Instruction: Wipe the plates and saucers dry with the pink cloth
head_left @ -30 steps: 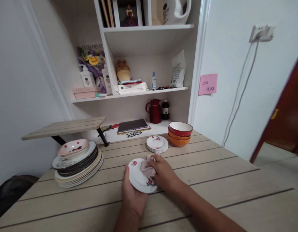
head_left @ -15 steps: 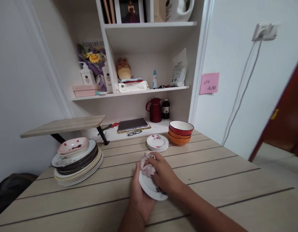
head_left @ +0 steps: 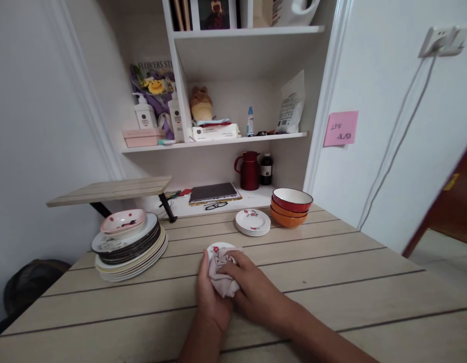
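A small white plate [head_left: 214,247] with a red flower rests in my left hand [head_left: 211,297], whose thumb lies along its left edge. My right hand [head_left: 256,290] is closed around a crumpled pale pink cloth [head_left: 223,277] and presses it on the plate's face. Cloth and fingers hide most of the plate. Beyond my hands, a short stack of matching small plates [head_left: 252,221] sits on the wooden table [head_left: 350,282]. Right beside that stack are nested bowls [head_left: 291,207], the top one red with a white inside, the lower ones orange.
At the left, a tall pile of larger plates [head_left: 133,252] carries a pink-rimmed dish [head_left: 123,222], near a raised wooden stand [head_left: 112,190]. Behind the table, a shelf unit [head_left: 248,34] holds a red jug [head_left: 249,171], a dark bottle [head_left: 266,170] and a laptop [head_left: 213,192].
The cloth has moved from the plate's far edge down over its middle, and a red flower now shows at the far edge. The whole view has shifted slightly.
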`<state>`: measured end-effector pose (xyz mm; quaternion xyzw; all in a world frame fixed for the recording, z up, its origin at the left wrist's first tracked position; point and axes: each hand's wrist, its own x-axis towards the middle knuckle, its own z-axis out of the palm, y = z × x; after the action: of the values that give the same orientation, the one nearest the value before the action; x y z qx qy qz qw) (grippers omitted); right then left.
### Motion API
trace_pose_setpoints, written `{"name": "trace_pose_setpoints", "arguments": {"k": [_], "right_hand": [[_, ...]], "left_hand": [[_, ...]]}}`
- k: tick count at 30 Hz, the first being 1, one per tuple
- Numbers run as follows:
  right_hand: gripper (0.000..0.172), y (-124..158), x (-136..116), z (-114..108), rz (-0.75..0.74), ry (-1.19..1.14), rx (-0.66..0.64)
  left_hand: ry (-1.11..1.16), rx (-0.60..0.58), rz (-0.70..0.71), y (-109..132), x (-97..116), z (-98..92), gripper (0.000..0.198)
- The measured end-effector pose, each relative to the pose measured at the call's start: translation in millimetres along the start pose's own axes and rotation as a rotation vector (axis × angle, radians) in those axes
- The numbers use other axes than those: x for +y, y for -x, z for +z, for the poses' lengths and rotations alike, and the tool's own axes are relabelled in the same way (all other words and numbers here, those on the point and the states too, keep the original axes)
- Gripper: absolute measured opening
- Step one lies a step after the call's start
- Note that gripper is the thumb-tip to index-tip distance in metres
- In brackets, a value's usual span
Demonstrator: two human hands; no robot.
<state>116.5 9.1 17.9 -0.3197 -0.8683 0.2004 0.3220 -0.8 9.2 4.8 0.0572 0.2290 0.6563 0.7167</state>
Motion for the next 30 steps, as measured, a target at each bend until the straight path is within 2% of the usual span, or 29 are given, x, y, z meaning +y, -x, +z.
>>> {"name": "trace_pose_setpoints", "arguments": {"k": [4, 8, 12, 16, 18, 21, 23, 26, 30], "right_hand": [[0.039, -3.8, 10.6, -7.6, 0.072, 0.008, 0.156], [0.041, -7.3, 30.4, -12.8, 0.172, 0.136, 0.220], [0.055, -6.5, 36.2, -10.2, 0.193, 0.239, 0.111], [0.053, -0.5, 20.0, -2.3, 0.094, 0.229, -0.034], [0.054, 3.6, 8.1, 0.0, 0.032, 0.195, -0.101], [0.059, 6.7, -4.6, -0.5, -0.034, 0.119, -0.137], [0.051, 4.7, -5.6, -2.8, -0.048, 0.106, -0.076], [0.030, -3.1, 4.7, -8.6, -0.011, 0.139, 0.094], [0.026, -11.4, 25.0, -19.2, 0.085, 0.171, 0.264]], "left_hand": [[0.040, -0.122, -0.192, 5.1, -23.3, 8.8, 0.032], [-0.002, -0.174, -0.223, 7.7, -28.3, 10.6, 0.037], [0.025, -0.157, -0.073, 4.9, -8.4, 6.9, 0.038], [0.046, -0.092, 0.084, 1.6, 14.1, 1.4, 0.044], [0.016, -0.063, 0.077, 1.1, 17.7, -1.9, 0.046], [-0.008, -0.111, -0.067, 2.6, 13.2, -4.6, 0.048], [0.005, -0.169, -0.155, 5.1, 6.8, -3.7, 0.047], [0.004, -0.215, -0.175, 9.1, -2.1, -0.9, 0.041], [-0.025, -0.292, -0.164, 10.1, -8.0, -1.3, 0.044]]}}
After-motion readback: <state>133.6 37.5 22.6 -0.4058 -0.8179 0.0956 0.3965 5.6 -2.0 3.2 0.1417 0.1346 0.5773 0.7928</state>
